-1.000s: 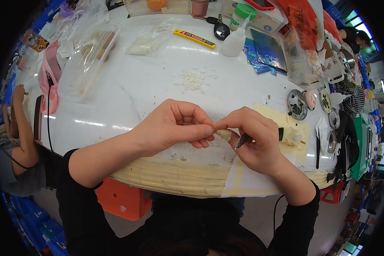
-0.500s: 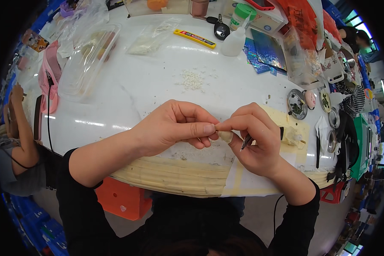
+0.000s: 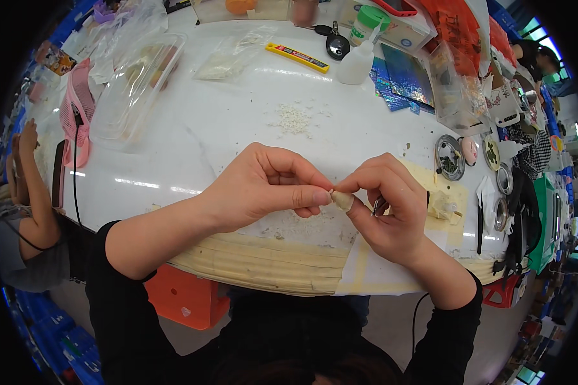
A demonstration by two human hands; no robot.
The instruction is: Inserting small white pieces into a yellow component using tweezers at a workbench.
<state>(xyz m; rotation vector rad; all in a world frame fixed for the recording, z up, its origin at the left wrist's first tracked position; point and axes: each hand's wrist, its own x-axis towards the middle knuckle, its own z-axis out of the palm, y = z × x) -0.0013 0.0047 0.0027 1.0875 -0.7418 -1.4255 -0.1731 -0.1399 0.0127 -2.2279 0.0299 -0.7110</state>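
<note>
My left hand (image 3: 260, 189) is closed in a pinch, its thumb and index fingertip meeting over something too small to make out. Close against those fingertips, my right hand (image 3: 392, 208) bends its index finger towards its thumb. A beige wrap or finger cot (image 3: 342, 201) covers the right thumb's tip. Tucked in the curl of the right fingers is a slim metal tool (image 3: 379, 205), mostly hidden. Beyond both hands, a scatter of tiny white pieces (image 3: 293, 119) lies on the white table (image 3: 205, 115).
A yellow flat pack (image 3: 297, 58), a white squeeze bottle (image 3: 355, 64) and a car key (image 3: 337, 45) lie at the back. Round metal tins (image 3: 449, 157) sit to the right. A clear plastic box (image 3: 138, 90) stands left, near another person's arm (image 3: 38, 186).
My right thumb has turned, so more of its beige covering shows beside the left fingertips. The metal tool has tilted within the right hand. The whole view has shifted slightly.
</note>
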